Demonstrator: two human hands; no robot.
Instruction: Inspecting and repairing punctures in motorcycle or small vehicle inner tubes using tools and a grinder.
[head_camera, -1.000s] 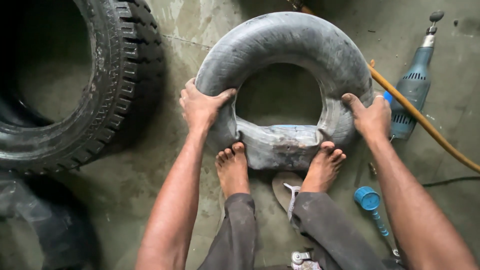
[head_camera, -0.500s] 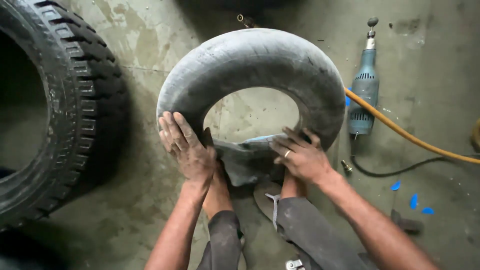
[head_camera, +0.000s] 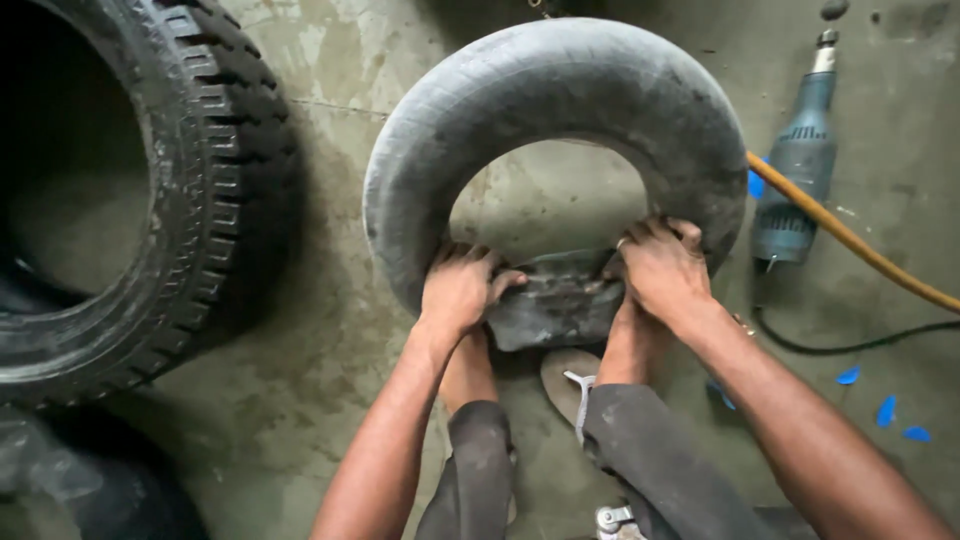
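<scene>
A large grey rubber inner tube (head_camera: 560, 90) stands partly upright on the concrete floor in front of me. Its near bottom section (head_camera: 560, 305) is squeezed flat and dark. My left hand (head_camera: 458, 288) presses on that flattened part from the left, fingers curled over it. My right hand (head_camera: 662, 265) grips the tube from the right, with a ring on one finger. My legs in grey trousers reach under the tube, and my feet are mostly hidden by my hands.
A big black treaded tyre (head_camera: 200, 200) lies at the left. A blue-grey power grinder (head_camera: 800, 170) lies at the right, crossed by an orange hose (head_camera: 860, 245) and a black cable (head_camera: 850, 345). A sandal (head_camera: 572, 385) sits between my legs. Small blue scraps (head_camera: 885, 410) dot the floor.
Both hands moved from the tube's outer sides inward to its near bottom section, which is now squeezed flat. The view has shifted closer and to the left.
</scene>
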